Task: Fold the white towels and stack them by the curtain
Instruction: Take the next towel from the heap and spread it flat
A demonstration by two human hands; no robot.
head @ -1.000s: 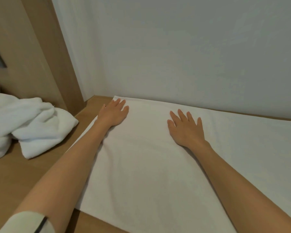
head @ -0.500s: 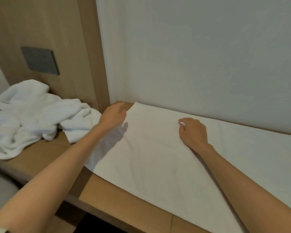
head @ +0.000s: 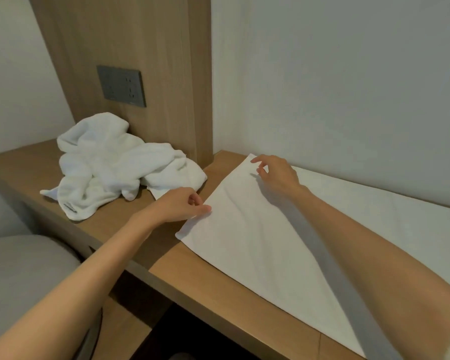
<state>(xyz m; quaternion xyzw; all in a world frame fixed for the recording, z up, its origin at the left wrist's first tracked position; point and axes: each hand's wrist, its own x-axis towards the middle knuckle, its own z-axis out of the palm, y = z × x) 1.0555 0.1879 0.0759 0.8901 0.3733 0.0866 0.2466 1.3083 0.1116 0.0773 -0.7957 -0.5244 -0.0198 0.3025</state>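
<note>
The flat towel (head: 270,242) lies spread on the desk (head: 218,289), limp and light. The left hand (head: 182,203) pinches its 9 o'clock edge; the right hand (head: 278,175) pinches the 12 o'clock corner, both good holds.

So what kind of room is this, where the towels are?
Probably a hotel room or a guest bedroom. A built-in wooden counter runs along a plain wall, a dark socket panel sits in a wood panel above it, and a heap of white towels waits beside the flat towel being folded.
</note>
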